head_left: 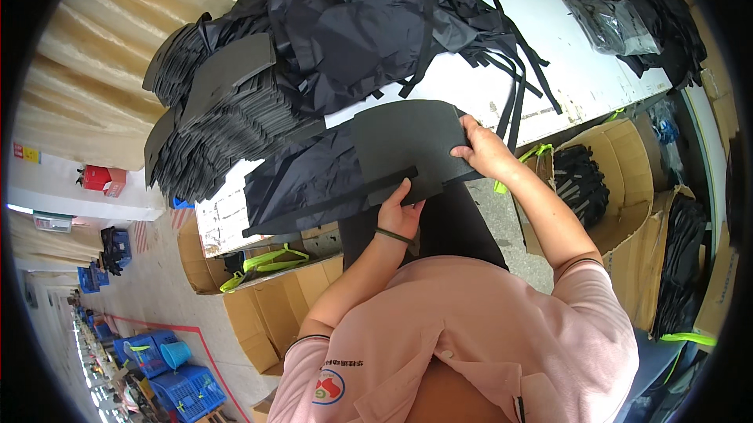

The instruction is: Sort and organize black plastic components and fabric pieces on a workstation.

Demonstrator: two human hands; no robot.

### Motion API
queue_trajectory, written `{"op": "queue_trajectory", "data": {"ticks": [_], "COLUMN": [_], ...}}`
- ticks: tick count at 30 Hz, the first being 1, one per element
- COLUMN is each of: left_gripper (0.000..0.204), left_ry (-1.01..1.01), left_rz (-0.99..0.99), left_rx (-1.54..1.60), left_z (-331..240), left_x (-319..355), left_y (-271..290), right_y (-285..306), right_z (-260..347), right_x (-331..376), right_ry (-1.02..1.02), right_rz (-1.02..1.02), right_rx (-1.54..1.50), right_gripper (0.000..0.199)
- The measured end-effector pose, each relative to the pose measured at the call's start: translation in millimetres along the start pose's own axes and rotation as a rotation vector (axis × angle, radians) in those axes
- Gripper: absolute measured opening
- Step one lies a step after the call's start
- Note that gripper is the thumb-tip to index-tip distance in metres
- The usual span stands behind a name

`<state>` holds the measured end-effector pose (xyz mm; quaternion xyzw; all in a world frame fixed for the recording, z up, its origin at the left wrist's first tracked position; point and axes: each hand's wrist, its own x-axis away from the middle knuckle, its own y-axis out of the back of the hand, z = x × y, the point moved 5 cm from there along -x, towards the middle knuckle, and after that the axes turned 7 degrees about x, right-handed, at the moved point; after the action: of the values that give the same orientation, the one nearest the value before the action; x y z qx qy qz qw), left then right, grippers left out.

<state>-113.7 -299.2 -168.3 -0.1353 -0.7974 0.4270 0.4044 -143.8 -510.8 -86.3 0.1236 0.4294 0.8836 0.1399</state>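
Note:
A dark grey foam sheet (408, 136) with a curved far edge lies over a black fabric piece (306, 176) at the table's near edge. My right hand (488, 153) pinches the sheet's right edge, thumb on top. Closed on the near edge, my left hand (400, 217) has its thumb on the black strap-like strip there; its other fingers are mostly hidden underneath. Left of the fabric stand stacks of similar dark sheets (235, 105). Behind them lies a large heap of black fabric pieces (361, 27) with straps trailing right.
The white table (541, 113) spans the far side. A clear plastic bag (616, 27) lies at its far right beside more black fabric. Cardboard boxes stand below: one (627, 164) at right with black items, another (271, 309) at left. Blue crates (184, 388) sit on the floor far left.

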Motion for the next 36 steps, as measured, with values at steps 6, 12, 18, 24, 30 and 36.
{"op": "queue_trajectory", "data": {"ticks": [6,12,18,24,30,36], "left_gripper": [0.030,0.046,0.080,0.095,0.092,0.090], "left_ry": [-0.023,0.690,-0.791,-0.708,-0.718,-0.718], "left_rz": [0.020,0.260,0.624,0.566,0.558,0.571], "left_rx": [-0.013,-0.958,-2.338,-2.496,-2.497,-2.456], "left_z": [-0.9,-2.6,-30.0,-25.0,-21.5,-21.3], "left_x": [6.8,69.7,36.0,14.5,14.4,11.1], "left_y": [-10.0,-17.8,-75.5,-54.8,-49.8,-48.1], "right_y": [-9.2,11.4,9.0,61.8,94.9,101.5], "right_z": [-20.0,-13.0,-27.4,-38.7,-4.8,1.2], "right_x": [-5.2,-0.4,-15.4,-124.3,-255.3,-315.8], "right_ry": [0.048,-0.129,-0.115,0.045,0.087,-0.016], "right_rz": [-0.035,0.074,0.145,-0.175,-0.406,-0.321], "right_rx": [-0.187,-0.221,-0.202,0.068,0.365,0.429], "right_gripper": [0.043,0.040,0.044,0.035,0.043,0.044]}}
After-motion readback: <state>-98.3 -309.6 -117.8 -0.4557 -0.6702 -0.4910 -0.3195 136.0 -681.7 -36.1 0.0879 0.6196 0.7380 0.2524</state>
